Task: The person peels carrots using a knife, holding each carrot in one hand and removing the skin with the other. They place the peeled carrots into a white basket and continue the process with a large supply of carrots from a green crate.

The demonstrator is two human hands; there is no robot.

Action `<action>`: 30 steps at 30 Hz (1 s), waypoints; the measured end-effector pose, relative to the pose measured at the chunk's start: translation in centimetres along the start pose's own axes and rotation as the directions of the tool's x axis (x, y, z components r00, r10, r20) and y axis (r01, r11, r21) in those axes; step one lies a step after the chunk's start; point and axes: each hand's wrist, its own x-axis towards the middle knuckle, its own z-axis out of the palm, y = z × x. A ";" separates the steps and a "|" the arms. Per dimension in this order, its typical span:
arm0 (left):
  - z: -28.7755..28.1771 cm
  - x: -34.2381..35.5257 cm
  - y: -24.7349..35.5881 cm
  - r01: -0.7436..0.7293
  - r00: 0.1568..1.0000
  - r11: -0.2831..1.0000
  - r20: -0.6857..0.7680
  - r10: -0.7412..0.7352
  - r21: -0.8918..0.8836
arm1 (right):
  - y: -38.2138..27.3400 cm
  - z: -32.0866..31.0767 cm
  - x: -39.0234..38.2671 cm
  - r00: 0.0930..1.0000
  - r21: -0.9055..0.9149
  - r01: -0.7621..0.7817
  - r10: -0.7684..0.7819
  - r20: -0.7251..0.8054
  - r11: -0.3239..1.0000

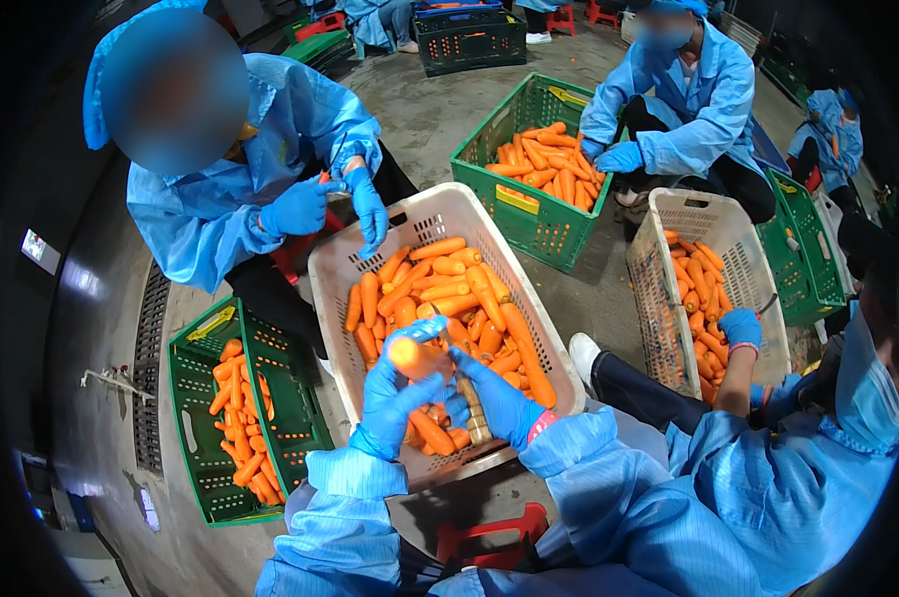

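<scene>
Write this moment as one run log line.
Left hand: holds thick orange carrot; right hand: holds slim tan-handled tool; below: white perforated plastic crate

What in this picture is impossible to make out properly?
All in the head view:
- Held carrot: blurred, with much of its length hidden by the left hand.
- Brown-handled tool: the right hand covers its middle, so its exact kind is unclear.
- Nearest white crate: heaped carrots hide its floor.
- Co-worker at lower right: cut off by the picture's dark rim.

GAP: floor right of central crate | BLOCK: co-worker's hand over far-left rim; left green crate
</scene>
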 end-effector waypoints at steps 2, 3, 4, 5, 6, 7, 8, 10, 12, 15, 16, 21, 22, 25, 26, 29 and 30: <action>0.1 0.5 -0.1 -0.343 0.939 0.768 0.196 0.281 0.541 | -1.0 1.6 -1.3 0.972 -0.178 0.065 -0.102 -0.210 0.982; 0.5 0.4 -0.1 -0.303 0.953 0.753 0.172 0.249 0.585 | -1.3 -0.2 0.1 0.964 -0.087 0.110 -0.128 -0.233 0.990; 1.2 0.3 0.3 -0.271 0.962 0.737 0.155 0.224 0.619 | -2.2 -1.2 0.2 0.950 -0.102 0.181 -0.201 -0.239 0.978; 1.5 0.2 0.5 -0.234 0.971 0.715 0.128 0.199 0.658 | -3.2 -1.9 0.3 0.935 -0.119 0.243 -0.265 -0.237 0.963; 1.4 0.3 0.5 -0.073 0.996 0.878 0.073 0.044 0.473 | -4.0 -2.5 0.1 0.915 -0.137 0.303 -0.328 -0.233 0.943; 1.1 0.2 0.4 0.107 0.991 0.962 0.050 -0.124 0.252 | -4.5 -2.3 -0.4 0.885 -0.162 0.348 -0.380 -0.268 0.924; 0.8 0.2 0.3 0.287 0.955 0.958 0.069 -0.287 0.015 | -4.8 -2.0 -0.9 0.876 -0.163 0.362 -0.394 -0.277 0.918; 0.7 0.6 0.4 0.270 0.952 0.962 0.144 -0.271 0.025 | -5.2 -1.3 -1.9 0.857 -0.166 0.389 -0.422 -0.295 0.906; 0.4 0.6 0.2 0.277 0.937 0.961 0.220 -0.273 0.014 | -5.0 -1.4 -2.5 0.855 -0.225 0.372 -0.427 -0.294 0.901; 0.7 -0.1 0.7 0.418 0.894 0.898 0.238 -0.380 -0.137 | -4.8 -1.4 -2.8 0.872 -0.288 0.283 -0.370 -0.320 0.915; 0.4 -0.1 0.4 0.439 0.889 0.867 0.257 -0.380 -0.236 | -4.7 -1.3 -2.6 0.861 -0.313 0.312 -0.406 -0.306 0.897; -0.5 0.3 -2.4 0.510 0.860 0.755 0.277 -0.429 -0.412 | -4.2 -1.9 -1.9 0.846 -0.375 0.392 -0.489 -0.212 0.840; -0.3 0.4 -2.3 0.523 0.852 0.748 0.286 -0.439 -0.408 | -4.2 -1.3 -2.0 0.826 -0.388 0.444 -0.537 -0.173 0.808; 0.0 0.2 -2.1 0.533 0.846 0.738 0.284 -0.452 -0.412 | -3.9 1.0 -2.6 0.783 -0.423 0.546 -0.620 -0.049 0.723; -0.1 0.2 -2.2 0.522 0.853 0.740 0.274 -0.445 -0.423 | -4.1 1.1 -2.9 0.785 -0.441 0.552 -0.619 -0.010 0.708; 0.4 -0.1 -1.4 0.486 0.872 0.825 0.214 -0.440 -0.287 | -4.0 1.8 -3.8 0.789 -0.540 0.536 -0.613 0.047 0.649; 0.7 -0.2 -1.1 0.472 0.879 0.857 0.189 -0.438 -0.209 | -4.0 2.1 -4.0 0.790 -0.579 0.524 -0.611 0.056 0.625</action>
